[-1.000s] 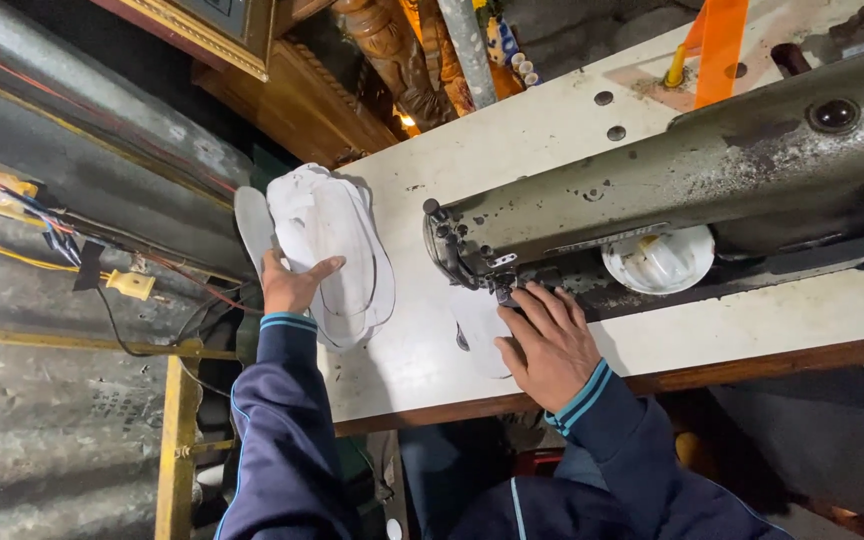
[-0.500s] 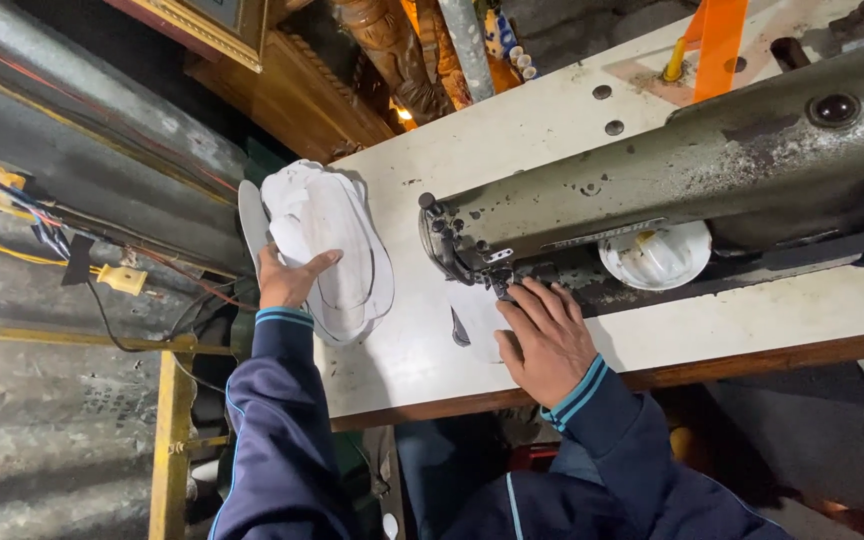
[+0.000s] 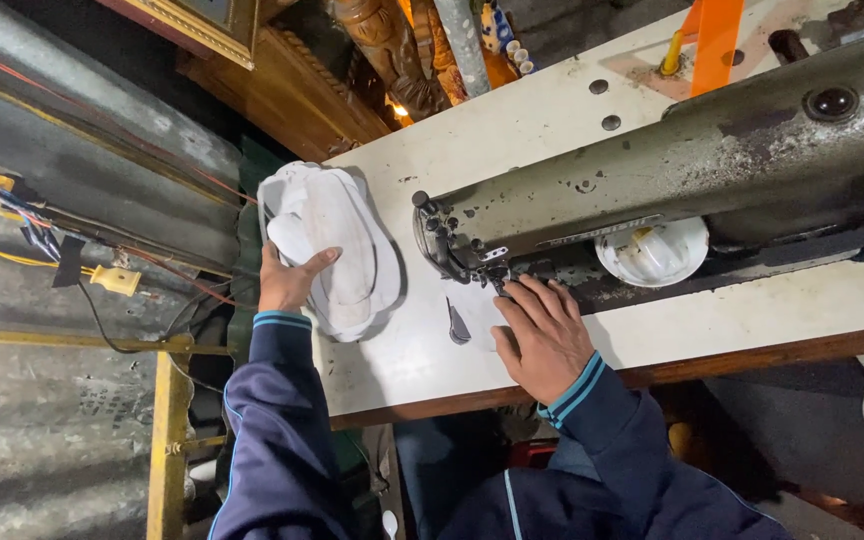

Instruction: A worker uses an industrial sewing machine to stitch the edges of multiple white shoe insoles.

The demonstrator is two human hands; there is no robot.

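- Our left hand (image 3: 290, 282) grips the stack of white oval fabric pieces (image 3: 337, 245), fingers curled over its edge.
- Our right hand (image 3: 542, 338) rests flat, fingers extended, holding nothing, fingertips beneath the worn metal sewing machine (image 3: 672, 175).

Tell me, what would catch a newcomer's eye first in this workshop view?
Probably the big, worn grey-green sewing machine lying across the white table, with the right hand flat on the table just below its needle end. Next, the stack of pale oval cut pieces at the table's left end, where the left hand grips them. An orange strap stands out at the top.
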